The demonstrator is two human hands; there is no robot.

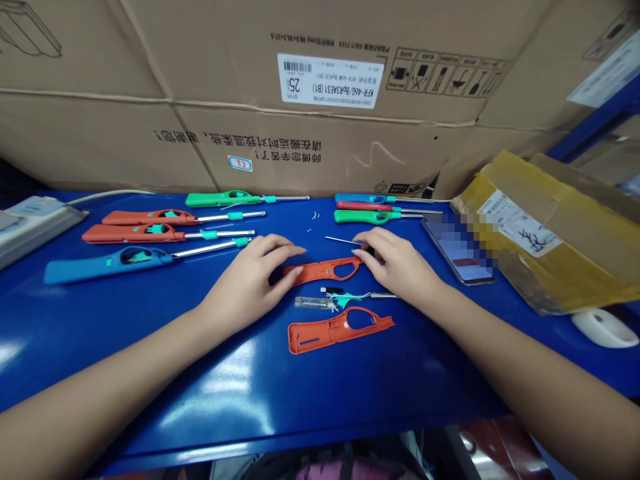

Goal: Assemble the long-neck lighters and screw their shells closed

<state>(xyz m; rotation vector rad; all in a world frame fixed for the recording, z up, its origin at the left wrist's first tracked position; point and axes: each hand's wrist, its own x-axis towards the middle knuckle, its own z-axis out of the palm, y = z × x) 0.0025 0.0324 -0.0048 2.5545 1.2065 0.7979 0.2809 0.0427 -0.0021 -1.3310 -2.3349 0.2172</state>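
Observation:
An orange lighter casing half [320, 271] lies across the gap between my hands. My left hand [253, 273] has its thumb and fingers around the casing's left end. My right hand [393, 263] is closed around a thin metal rod [341, 240], its thumb beside the casing's right end; the rod's other end is hidden. Just below are a clear fuel tank [313, 303], a teal trigger [345, 300] with wires and a metal tube [384, 295]. Nearest me, the other orange casing half [330, 333] shows its hollow inside.
Several long lighters, including a blue one [107, 265], lie at left; a green lighter [367, 217] is among those at back right. Tiny screws [315, 215] lie behind my hands. A phone [463, 257], taped carton [545, 227] and white mouse [604, 327] stand right. A large cardboard box [240, 73] walls the back.

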